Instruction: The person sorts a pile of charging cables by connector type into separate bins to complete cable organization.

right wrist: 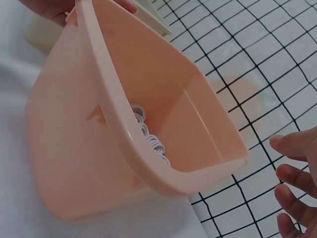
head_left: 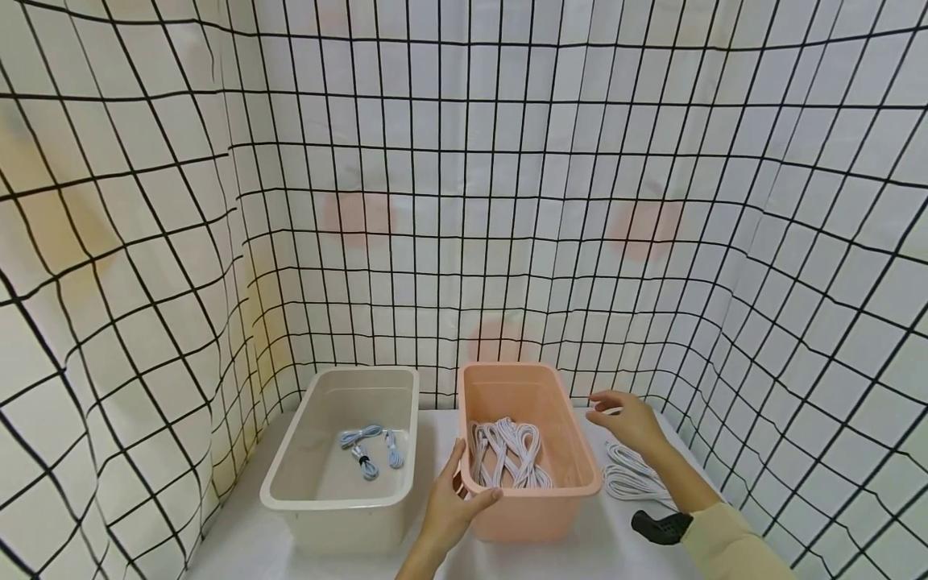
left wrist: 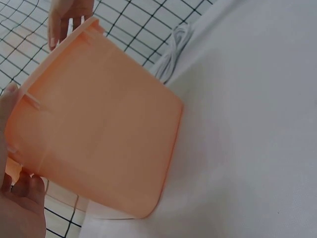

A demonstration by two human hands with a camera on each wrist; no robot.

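Observation:
My left hand (head_left: pixel 448 509) grips the near left corner of a peach plastic bin (head_left: pixel 518 515), thumb at its front rim and fingers along its left side. Bundles of white cable (head_left: pixel 507 451) lie inside this bin, and a few of their loops (right wrist: pixel 148 136) show in the right wrist view. To the bin's right, my right hand (head_left: pixel 629 423) hovers with loosely bent fingers (right wrist: pixel 292 203) and nothing in them. Below it, more bundled white cable (head_left: pixel 631 475) rests on the white cloth; part is hidden behind the hand and forearm.
A cream bin (head_left: pixel 341 504) stands left of the peach one, holding a few light blue-grey cable bundles (head_left: pixel 362 435). White fabric walls with black netting (head_left: pixel 464 242) enclose the back and both sides. A black strap piece (head_left: pixel 661 528) sits by the right sleeve.

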